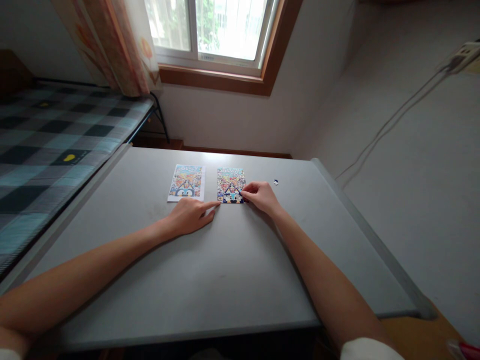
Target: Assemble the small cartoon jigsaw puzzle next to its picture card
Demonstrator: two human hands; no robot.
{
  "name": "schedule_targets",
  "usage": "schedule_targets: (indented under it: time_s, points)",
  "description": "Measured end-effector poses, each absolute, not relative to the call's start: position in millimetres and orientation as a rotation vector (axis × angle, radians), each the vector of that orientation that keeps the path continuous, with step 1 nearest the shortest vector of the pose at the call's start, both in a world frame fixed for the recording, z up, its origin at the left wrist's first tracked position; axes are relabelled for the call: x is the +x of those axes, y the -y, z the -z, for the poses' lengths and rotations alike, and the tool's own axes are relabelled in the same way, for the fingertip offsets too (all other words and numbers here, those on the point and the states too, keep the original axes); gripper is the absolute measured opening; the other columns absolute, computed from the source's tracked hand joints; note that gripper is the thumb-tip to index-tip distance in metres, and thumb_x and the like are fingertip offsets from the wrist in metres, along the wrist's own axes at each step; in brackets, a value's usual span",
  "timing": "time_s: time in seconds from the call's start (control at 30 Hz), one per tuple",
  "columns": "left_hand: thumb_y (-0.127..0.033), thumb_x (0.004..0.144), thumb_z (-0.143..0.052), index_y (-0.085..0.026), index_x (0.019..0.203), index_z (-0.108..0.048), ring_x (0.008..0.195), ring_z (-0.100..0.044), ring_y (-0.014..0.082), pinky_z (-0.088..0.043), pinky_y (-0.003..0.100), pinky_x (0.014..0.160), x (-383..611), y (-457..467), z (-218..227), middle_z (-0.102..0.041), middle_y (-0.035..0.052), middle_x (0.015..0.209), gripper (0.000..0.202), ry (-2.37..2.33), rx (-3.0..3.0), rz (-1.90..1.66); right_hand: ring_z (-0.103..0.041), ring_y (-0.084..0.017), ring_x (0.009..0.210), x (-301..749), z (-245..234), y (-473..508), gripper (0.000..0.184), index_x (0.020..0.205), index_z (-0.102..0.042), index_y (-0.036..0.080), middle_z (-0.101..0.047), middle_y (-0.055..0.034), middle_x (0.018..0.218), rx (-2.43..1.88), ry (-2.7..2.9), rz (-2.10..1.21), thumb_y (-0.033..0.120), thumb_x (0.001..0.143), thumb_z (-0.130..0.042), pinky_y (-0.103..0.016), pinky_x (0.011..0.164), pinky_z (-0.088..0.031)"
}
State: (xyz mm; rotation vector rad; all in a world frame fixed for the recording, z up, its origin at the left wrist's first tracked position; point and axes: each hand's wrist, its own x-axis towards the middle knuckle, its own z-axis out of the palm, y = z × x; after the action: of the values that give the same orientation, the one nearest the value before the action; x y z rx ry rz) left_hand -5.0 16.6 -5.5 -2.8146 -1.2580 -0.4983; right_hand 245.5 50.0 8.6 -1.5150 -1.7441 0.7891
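Observation:
A small colourful jigsaw puzzle (230, 184) lies flat on the grey table (210, 280). To its left lies a printed card (186, 182) with a similar picture and a white border. My left hand (191, 215) rests on the table, its index finger stretched out to the puzzle's lower left corner and the other fingers curled under. My right hand (261, 196) is at the puzzle's lower right edge, fingertips pinched together on the puzzle; whether they hold a piece is too small to tell. One loose puzzle piece (276, 182) lies to the right of my right hand.
A bed with a checked grey and teal cover (48, 145) runs along the table's left side. A window (213, 30) and a patterned curtain (112, 45) are behind the table. A white cable (390, 125) runs down the wall on the right.

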Motion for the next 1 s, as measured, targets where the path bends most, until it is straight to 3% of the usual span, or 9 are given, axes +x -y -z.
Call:
schedule_targets:
  time_s: [0.47,1.0]
  points:
    - [-0.035,0.089,-0.049,-0.030,0.118,-0.065,0.055,-0.061,0.0145,-0.037,0.023,0.054,-5.3,-16.2,4.9,-0.069,0.0000,0.062,0.034,1.273,-2.813,0.502,-0.060,-0.012,0.059,240.5,-17.7,-43.4,0.007,0.069,-0.069,0.016,-0.069,-0.0022,0.064,-1.591,1.885,-0.594,0.018,0.071,-0.062,-0.022,0.059,-0.043]
    - [-0.035,0.089,-0.049,-0.031,0.119,-0.064,0.055,-0.061,0.0148,-0.036,0.023,0.054,-5.6,-15.9,5.0,-0.069,0.0000,0.063,0.034,1.275,-2.821,0.484,-0.061,-0.013,0.063,243.4,-19.1,-44.8,0.008,0.070,-0.071,0.017,-0.070,-0.0026,0.068,-1.575,1.957,-0.591,0.018,0.072,-0.063,-0.023,0.061,-0.043]
